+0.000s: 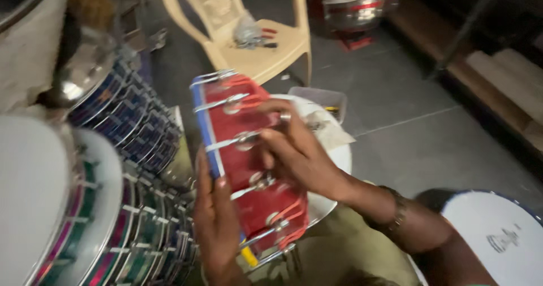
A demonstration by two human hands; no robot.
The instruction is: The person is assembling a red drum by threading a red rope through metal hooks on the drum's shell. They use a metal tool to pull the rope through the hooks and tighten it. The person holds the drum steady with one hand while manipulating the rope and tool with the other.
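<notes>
Left hand (pixel 218 224) gripped near rim of red metal-rodded drum (pixel 249 161); right hand (pixel 297 153) fingers pinched shut on drum's shiny tension rod (pixel 240 142).

Head view, steeply down, close.

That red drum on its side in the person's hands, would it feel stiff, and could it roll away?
The red drum looks stiff: metal tension rods run along its shell. Being round, it would probably roll if let go. The left hand steadies its rim, the right hand rests on the shell.
</notes>
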